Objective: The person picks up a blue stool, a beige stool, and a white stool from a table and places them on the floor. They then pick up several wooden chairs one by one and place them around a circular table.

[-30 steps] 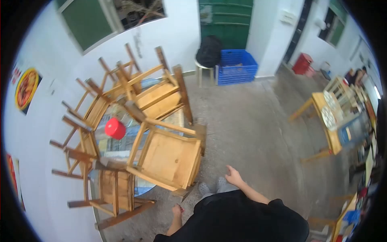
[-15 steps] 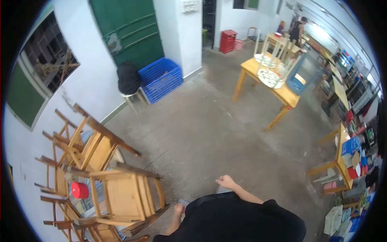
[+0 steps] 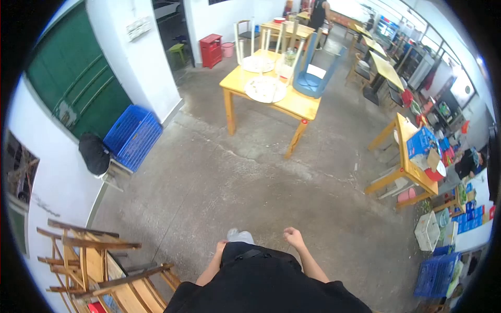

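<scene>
My left hand [image 3: 221, 246] hangs low beside the front of my black shirt [image 3: 261, 276]. Its fingers are mostly hidden, so their grip does not show. Close by, past the shirt's edge, is a pale, translucent-looking thing [image 3: 240, 236]; I cannot make out its kind or whether the hand touches it. To the right, my right hand [image 3: 294, 237] is raised over the grey floor [image 3: 261, 193] with its fingers curled in. Nothing shows in that hand.
Stacked wooden chairs [image 3: 104, 266] stand at lower left. Ahead, a wooden table [image 3: 237, 86] carries upturned stools, including a blue stool [image 3: 313, 83]. A blue crate [image 3: 133, 136] sits by the green door [image 3: 78, 73]. A cluttered table [image 3: 402, 141] and white basket [image 3: 428, 230] are right. A person [image 3: 317, 14] stands far back.
My view has swung to the right, so the chairs, crate and table have shifted left in the picture. Both hands stay low by my body, and the right one remains curled.
</scene>
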`<state>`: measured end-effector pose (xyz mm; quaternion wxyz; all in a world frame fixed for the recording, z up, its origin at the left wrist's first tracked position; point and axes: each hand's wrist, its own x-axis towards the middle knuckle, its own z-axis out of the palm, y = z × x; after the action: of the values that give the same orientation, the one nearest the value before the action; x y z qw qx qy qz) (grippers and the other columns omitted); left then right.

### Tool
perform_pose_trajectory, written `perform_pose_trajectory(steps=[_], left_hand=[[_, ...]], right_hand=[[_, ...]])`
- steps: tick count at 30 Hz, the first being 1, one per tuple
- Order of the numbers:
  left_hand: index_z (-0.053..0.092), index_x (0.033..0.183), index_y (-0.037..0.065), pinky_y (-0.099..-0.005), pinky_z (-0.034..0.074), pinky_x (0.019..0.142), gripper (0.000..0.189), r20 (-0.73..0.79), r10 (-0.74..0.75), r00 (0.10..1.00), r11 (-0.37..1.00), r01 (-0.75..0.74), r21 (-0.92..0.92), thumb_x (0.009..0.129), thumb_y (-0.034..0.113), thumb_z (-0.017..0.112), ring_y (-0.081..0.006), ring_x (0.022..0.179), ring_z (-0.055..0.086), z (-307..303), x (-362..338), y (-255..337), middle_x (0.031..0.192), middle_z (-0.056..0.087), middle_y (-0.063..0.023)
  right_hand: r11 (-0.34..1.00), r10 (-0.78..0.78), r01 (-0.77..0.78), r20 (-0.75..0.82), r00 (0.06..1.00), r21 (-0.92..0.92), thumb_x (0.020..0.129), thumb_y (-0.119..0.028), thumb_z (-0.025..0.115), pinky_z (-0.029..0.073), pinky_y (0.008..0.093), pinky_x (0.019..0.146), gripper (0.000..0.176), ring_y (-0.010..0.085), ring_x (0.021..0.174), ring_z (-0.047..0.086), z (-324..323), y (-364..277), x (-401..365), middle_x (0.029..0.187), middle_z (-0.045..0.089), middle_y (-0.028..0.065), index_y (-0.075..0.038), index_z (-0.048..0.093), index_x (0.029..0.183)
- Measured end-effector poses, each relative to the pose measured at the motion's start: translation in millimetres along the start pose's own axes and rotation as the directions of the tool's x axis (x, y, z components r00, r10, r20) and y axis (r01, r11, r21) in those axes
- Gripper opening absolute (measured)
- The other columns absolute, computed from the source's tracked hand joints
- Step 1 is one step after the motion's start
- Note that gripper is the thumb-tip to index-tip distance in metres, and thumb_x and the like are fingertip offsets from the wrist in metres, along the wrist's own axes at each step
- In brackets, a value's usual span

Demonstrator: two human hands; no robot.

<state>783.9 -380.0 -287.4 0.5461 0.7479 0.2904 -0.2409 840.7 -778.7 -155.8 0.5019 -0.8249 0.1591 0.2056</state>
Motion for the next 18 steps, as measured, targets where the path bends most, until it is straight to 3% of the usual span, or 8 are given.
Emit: perform_pose_trajectory(steps=[2,5,6,7,9,12,15,18], left_hand=[[0.070,0.105,0.001,-0.0338,0.053,0.079,0.033,0.137,0.123,0.983,0.989,-0.133,0.062,0.078,0.019,0.070,-0.0207,0.089,0.068,18.8,33.1,37.3,0.092,0.072,-0.0103],[0.070,0.106,0.004,-0.0324,0.054,0.074,0.031,0.132,0.053,0.990,0.998,-0.057,0.029,0.078,0.016,0.068,-0.0183,0.085,0.068,26.9,38.4,111.2,0.089,0.071,-0.0107],[0.067,0.106,0.005,-0.0333,0.054,0.068,0.026,0.097,-0.108,0.990,0.991,0.099,0.090,0.082,0.012,0.061,-0.0189,0.080,0.067,31.8,47.3,133.8,0.086,0.069,-0.0114],[0.067,0.106,0.004,-0.0332,0.054,0.064,0.026,0.064,-0.135,0.989,0.991,0.134,0.029,0.083,0.011,0.058,-0.0188,0.076,0.066,36.2,58.4,144.8,0.084,0.068,-0.0111],[0.065,0.106,0.003,-0.0331,0.052,0.056,0.027,0.001,-0.189,0.982,0.978,0.188,-0.094,0.084,0.009,0.051,-0.0188,0.067,0.064,43.0,81.3,171.8,0.081,0.066,-0.0105],[0.063,0.106,0.003,-0.0336,0.053,0.054,0.026,-0.065,-0.196,0.978,0.958,0.177,-0.224,0.085,0.007,0.048,-0.0205,0.065,0.064,58.2,121.3,222.1,0.081,0.065,-0.0107],[0.063,0.106,0.003,-0.0335,0.052,0.055,0.026,-0.105,-0.213,0.971,0.932,0.170,-0.319,0.085,0.006,0.047,-0.0201,0.067,0.064,81.6,168.2,292.3,0.082,0.066,-0.0109],[0.059,0.112,0.002,-0.0382,0.054,0.066,0.027,-0.109,-0.098,0.989,0.950,0.060,-0.308,0.088,0.006,0.047,-0.0235,0.078,0.066,115.7,225.4,372.9,0.090,0.066,-0.0128]], right_hand=[[0.992,0.100,-0.100,-0.003,0.995,0.081,0.082,-0.009,0.060,0.053,0.0323,0.070,0.033,0.0193,0.078,0.068,-10.3,5.2,-3.4,0.094,0.070,0.0130,0.003,0.063,0.113],[0.944,0.210,-0.211,0.029,0.977,0.254,0.083,-0.010,0.060,0.053,0.0300,0.068,0.033,0.0176,0.077,0.068,-21.9,6.2,7.1,0.093,0.071,0.0127,0.002,0.063,0.114],[0.909,0.256,-0.264,0.067,0.964,0.322,0.083,-0.010,0.060,0.053,0.0293,0.067,0.033,0.0172,0.077,0.068,-27.0,0.8,12.3,0.093,0.071,0.0128,0.001,0.063,0.114],[0.867,0.295,-0.313,0.107,0.950,0.388,0.084,-0.011,0.060,0.053,0.0285,0.067,0.033,0.0169,0.077,0.068,-36.1,-9.9,18.2,0.093,0.071,0.0128,0.001,0.062,0.114],[0.886,0.277,-0.298,0.111,0.954,0.356,0.086,-0.013,0.060,0.053,0.0278,0.064,0.033,0.0162,0.074,0.067,-59.8,-20.3,45.5,0.093,0.071,0.0123,0.000,0.061,0.116],[0.894,0.269,-0.267,0.046,0.962,0.360,0.086,-0.012,0.059,0.053,0.0282,0.063,0.033,0.0156,0.072,0.066,-93.2,-21.5,99.7,0.092,0.070,0.0113,0.000,0.061,0.117],[0.886,0.288,-0.258,-0.024,0.957,0.385,0.085,-0.011,0.057,0.052,0.0280,0.062,0.032,0.0145,0.072,0.066,-150.1,-44.8,163.6,0.089,0.070,0.0104,0.000,0.062,0.115],[0.918,0.225,-0.160,-0.144,0.964,0.363,0.086,-0.011,0.056,0.052,0.0277,0.062,0.031,0.0140,0.073,0.065,-210.9,-72.1,226.1,0.089,0.070,0.0097,0.000,0.062,0.114]])
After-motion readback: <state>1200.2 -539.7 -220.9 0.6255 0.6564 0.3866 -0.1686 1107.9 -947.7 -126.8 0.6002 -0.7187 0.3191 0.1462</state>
